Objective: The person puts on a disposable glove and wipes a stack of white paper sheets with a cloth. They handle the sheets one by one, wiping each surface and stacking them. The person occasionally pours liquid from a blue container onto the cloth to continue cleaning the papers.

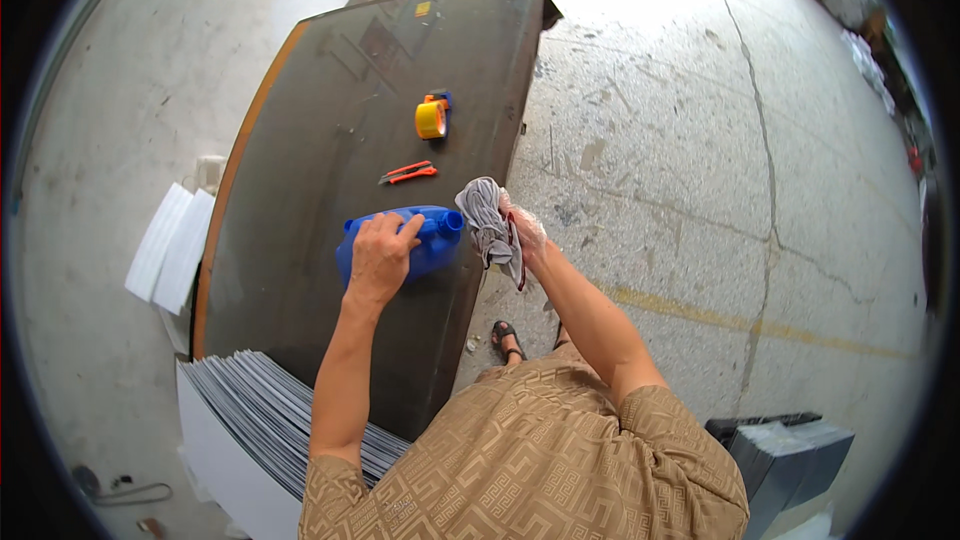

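Observation:
My left hand [381, 252] is closed round the top of a blue plastic jug [433, 258]. The jug lies tilted over the dark table, its uncapped-looking round mouth pointing right. Just beside that mouth, past the table's right edge, my right hand [524, 227] grips a bunched grey cloth [488, 218] with dark red edging. A thin clear plastic glove seems to cover the right hand. Cloth and jug mouth are very near each other; whether they touch I cannot tell. The jug's handle is mostly hidden under my left fingers.
On the dark table [290, 150] lie an orange utility knife [410, 173] and a yellow tape roll [431, 121] on a dispenser. A stack of grey-white sheets [270, 410] stands at the near left. White panels [172, 245] are left of the table, grey boxes [785, 460] at the lower right.

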A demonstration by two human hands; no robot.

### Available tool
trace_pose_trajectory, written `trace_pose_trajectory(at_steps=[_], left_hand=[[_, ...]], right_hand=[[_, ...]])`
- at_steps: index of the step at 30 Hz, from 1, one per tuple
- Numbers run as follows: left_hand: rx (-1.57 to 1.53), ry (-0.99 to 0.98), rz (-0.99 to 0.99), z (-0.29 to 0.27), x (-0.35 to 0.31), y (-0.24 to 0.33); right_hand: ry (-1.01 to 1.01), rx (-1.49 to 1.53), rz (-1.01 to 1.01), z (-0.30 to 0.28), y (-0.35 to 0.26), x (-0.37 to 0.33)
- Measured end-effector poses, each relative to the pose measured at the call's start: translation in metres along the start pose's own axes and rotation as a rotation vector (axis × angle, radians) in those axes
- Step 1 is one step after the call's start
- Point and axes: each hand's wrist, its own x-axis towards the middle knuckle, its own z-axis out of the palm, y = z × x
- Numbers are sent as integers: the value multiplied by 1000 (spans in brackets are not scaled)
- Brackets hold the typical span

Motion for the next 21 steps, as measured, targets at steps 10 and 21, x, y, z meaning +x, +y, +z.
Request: trace_pose_trajectory(at_steps=[10, 21], left_hand=[[-180, 300, -503, -32, -104, -71], [-90, 422, -786, -8, -158, -65]], right_hand=[[-33, -412, 110, 211, -43, 15], [-413, -1093, 86, 389, -34, 79]])
